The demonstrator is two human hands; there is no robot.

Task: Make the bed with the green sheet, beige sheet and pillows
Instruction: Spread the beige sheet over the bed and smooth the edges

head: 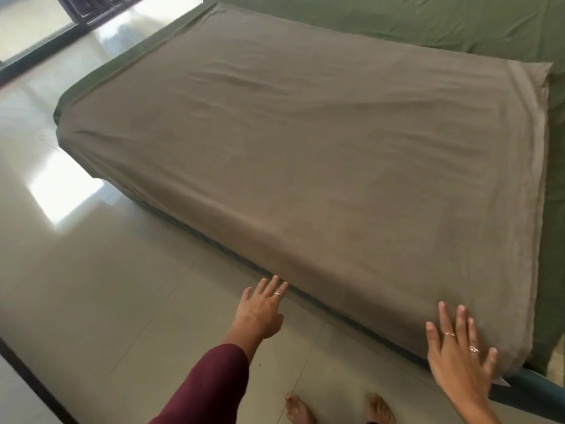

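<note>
Two bare feet (pixel 336 408) stand on the shiny floor (pixel 107 286) at the bottom of the frame. Just above them, the left hand (pixel 260 310) reaches out flat, fingers straight, touching the low edge of the beige sheet (pixel 305 154). At lower right, the right hand (pixel 458 353) presses flat on it, fingers spread. Along the top and right lies the green sheet (pixel 428 22).

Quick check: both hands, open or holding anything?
Left hand: open, fingertips at the beige sheet's hanging edge.
Right hand: open, flat on the sheet's near corner.
</note>
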